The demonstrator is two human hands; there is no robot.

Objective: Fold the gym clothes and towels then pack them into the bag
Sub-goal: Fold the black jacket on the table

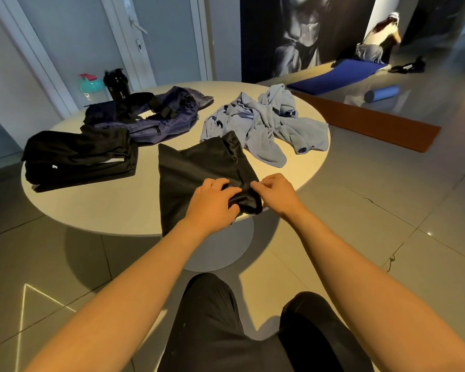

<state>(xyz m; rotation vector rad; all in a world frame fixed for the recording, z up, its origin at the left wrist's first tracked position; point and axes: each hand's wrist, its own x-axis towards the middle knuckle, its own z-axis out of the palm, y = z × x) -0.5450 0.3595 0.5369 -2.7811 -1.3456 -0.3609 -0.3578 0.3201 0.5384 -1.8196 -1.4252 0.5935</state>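
Here, both our hands grip the near corner of the black garment at the table's front edge.
Our left hand curls its fingers narrowly over the bunched fabric; our right hand pinches the same corner between thumb and forefinger; the garment lies flat mid-table, between the folded black clothes and the crumpled blue towels; the navy bag sits behind; a small white logo on the folded clothes is too small to read.
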